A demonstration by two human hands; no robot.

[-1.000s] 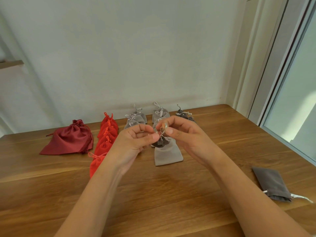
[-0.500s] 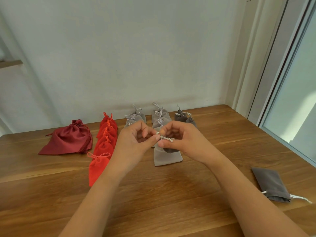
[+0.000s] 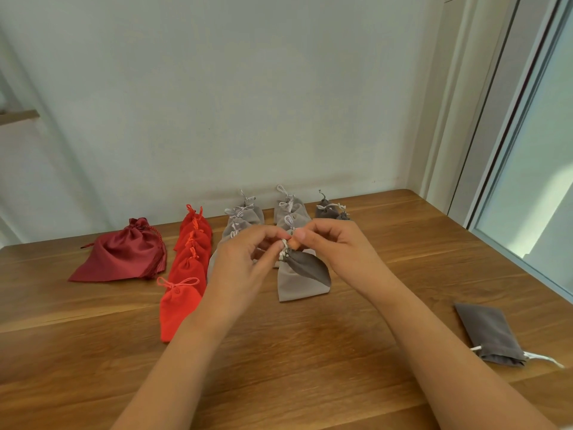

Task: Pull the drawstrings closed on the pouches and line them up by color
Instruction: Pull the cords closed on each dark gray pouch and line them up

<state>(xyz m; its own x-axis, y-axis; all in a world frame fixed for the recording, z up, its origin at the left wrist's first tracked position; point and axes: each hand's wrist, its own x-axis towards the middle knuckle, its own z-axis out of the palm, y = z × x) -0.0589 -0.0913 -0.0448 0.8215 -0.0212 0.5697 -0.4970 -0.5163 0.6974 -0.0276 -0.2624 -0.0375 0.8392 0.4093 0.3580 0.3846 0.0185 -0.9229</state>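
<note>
A small dark grey pouch (image 3: 305, 265) hangs above the table with its neck gathered. My left hand (image 3: 245, 259) and my right hand (image 3: 335, 246) both pinch its pale drawstrings (image 3: 283, 252) at the neck. Under it lies a light grey pouch (image 3: 294, 287), at the near end of a column of light grey pouches (image 3: 290, 209). To the left run a second light grey column (image 3: 245, 215) and a line of bright red pouches (image 3: 189, 259). Two dark grey closed pouches (image 3: 330, 211) sit at the back right. Another dark grey pouch (image 3: 488, 335) lies flat, its mouth ungathered, near the right edge.
A larger dark red satin pouch (image 3: 124, 252) lies at the back left of the wooden table (image 3: 279, 352). A white wall stands right behind the pouch rows. A window frame (image 3: 508, 119) runs along the table's right side.
The dark grey pouch now hangs lower and shows more below my fingers, its neck gathered. My hands have stayed together over the light grey column, fingers shifting on the strings.
</note>
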